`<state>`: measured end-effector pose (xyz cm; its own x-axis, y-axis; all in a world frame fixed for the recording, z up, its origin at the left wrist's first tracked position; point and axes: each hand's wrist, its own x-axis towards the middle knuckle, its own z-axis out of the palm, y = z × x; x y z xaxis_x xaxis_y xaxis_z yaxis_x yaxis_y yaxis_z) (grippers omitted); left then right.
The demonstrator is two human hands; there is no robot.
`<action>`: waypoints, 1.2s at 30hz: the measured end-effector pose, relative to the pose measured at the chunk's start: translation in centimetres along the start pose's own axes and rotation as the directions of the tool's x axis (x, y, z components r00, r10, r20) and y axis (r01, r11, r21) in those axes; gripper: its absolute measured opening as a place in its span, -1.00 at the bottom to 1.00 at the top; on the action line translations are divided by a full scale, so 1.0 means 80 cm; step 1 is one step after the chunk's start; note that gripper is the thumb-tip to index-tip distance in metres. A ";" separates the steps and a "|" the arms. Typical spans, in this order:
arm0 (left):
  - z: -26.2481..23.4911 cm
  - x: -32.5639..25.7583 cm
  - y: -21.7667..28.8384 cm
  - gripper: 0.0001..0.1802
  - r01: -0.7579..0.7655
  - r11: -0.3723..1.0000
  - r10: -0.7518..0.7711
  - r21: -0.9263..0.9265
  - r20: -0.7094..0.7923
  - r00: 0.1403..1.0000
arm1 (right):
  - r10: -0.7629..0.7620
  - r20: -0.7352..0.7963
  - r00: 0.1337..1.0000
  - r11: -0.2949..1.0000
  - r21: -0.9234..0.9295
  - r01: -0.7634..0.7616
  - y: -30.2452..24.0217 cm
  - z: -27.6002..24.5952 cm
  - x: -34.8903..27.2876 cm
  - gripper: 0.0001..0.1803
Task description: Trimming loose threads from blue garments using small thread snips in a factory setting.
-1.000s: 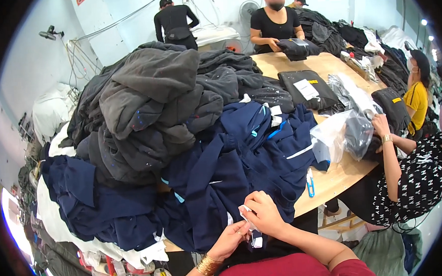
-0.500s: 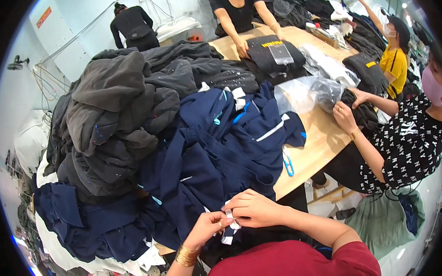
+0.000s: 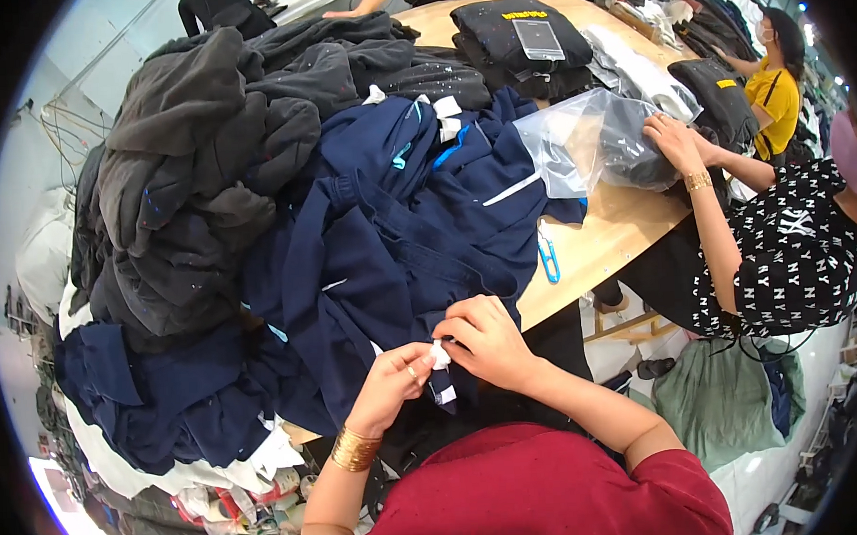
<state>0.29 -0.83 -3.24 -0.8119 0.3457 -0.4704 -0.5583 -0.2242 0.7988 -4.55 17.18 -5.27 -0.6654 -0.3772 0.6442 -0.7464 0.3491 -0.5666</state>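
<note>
Here, just below the middle of the frame, the left hand [image 3: 395, 379] and the right hand [image 3: 489, 343] pinch a small white tag [image 3: 440, 355]. Dark blue clothes [image 3: 380, 246] lie right above them, a big grey pile [image 3: 171, 164] fills the upper left, and blue snips [image 3: 550, 260] sit on the table [image 3: 609, 240] to the right

Grey garments [image 3: 174, 135] lie heaped at left on the counter [image 3: 620, 230]. Blue snips [image 3: 550, 260] lie right of centre, near the counter's edge. At right, a clear bag [image 3: 562, 142] lies before a co-worker [image 3: 791, 252] in patterned black. Far side: a folded black garment [image 3: 485, 28] with a clear pouch [image 3: 539, 39] on top. Far right: a second co-worker [image 3: 775, 104], in yellow. Near right: green cloth [image 3: 717, 403], below the counter.
</note>
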 end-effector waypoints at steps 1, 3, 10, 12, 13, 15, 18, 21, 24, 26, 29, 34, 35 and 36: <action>-0.003 0.002 -0.005 -0.77 0.002 0.992 0.001 -0.124 0.025 1.000 | 0.061 -0.013 0.998 0.998 0.014 -0.061 -0.004 0.000 -0.004 -0.82; 0.000 0.004 -0.010 -0.77 -0.050 0.974 0.047 -0.223 -0.021 0.999 | 0.203 0.053 0.978 0.956 0.205 -0.210 -0.009 -0.005 -0.009 -0.79; 0.005 0.019 -0.031 -0.80 -0.243 0.962 0.260 0.125 -0.152 0.954 | 0.190 0.229 0.955 0.969 0.113 -0.219 -0.003 -0.011 -0.005 -0.81; 0.007 0.016 -0.024 -0.82 -0.272 0.941 0.303 0.202 -0.143 0.942 | 0.093 0.275 0.957 0.996 -0.039 -0.086 -0.012 -0.028 0.012 -0.75; 0.008 0.014 -0.018 -0.83 -0.276 0.932 0.309 0.235 -0.117 0.944 | 0.116 0.322 0.940 0.992 0.006 -0.125 -0.014 -0.031 0.016 -0.75; 0.005 0.009 -0.014 -0.83 -0.291 0.909 0.320 0.299 -0.052 0.946 | 0.129 0.482 0.867 0.978 0.083 -0.192 -0.013 -0.042 0.019 -0.78; -0.002 0.000 -0.012 -0.83 -0.319 0.872 0.322 0.370 0.057 0.945 | 0.065 0.644 0.762 0.954 0.184 -0.237 -0.010 -0.067 0.030 -0.84; -0.028 -0.014 -0.013 -0.86 -0.277 0.853 0.307 0.443 0.002 0.952 | 0.112 0.725 0.680 0.918 0.186 -0.350 0.015 -0.095 0.036 -0.88; -0.044 0.001 -0.033 -0.77 -0.234 0.875 0.296 0.424 -0.086 0.951 | 0.226 0.650 0.725 0.918 0.106 -0.382 0.032 -0.066 0.012 -0.85; -0.043 0.008 -0.036 -0.77 -0.283 0.866 0.355 0.413 -0.110 0.928 | 0.445 0.595 0.669 0.794 0.084 -0.602 0.017 -0.057 0.020 -0.87; -0.036 0.008 -0.037 -0.79 -0.302 0.885 0.354 0.354 -0.093 0.931 | 0.478 0.695 0.537 0.563 0.227 -0.795 0.008 -0.051 0.017 -0.90; -0.032 0.000 -0.036 -0.82 -0.333 0.924 0.354 0.190 -0.092 0.931 | 0.436 0.795 0.422 0.266 0.334 -0.904 0.005 -0.046 0.006 -0.88; -0.030 -0.002 -0.035 -0.82 -0.344 0.922 0.363 0.179 -0.088 0.928 | 0.437 0.795 0.420 0.267 0.331 -0.905 0.005 -0.046 0.002 -0.88; -0.029 -0.004 -0.033 -0.83 -0.353 0.915 0.372 0.195 -0.066 0.926 | 0.405 0.803 0.438 0.213 0.383 -0.899 0.005 -0.047 -0.002 -0.88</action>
<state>1.59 -2.44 -6.07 -0.9706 0.1766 -0.1636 -0.1907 -0.1493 0.9702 -4.70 20.56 -3.65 -0.6023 -0.7126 -0.3598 0.4347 0.0853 -0.8965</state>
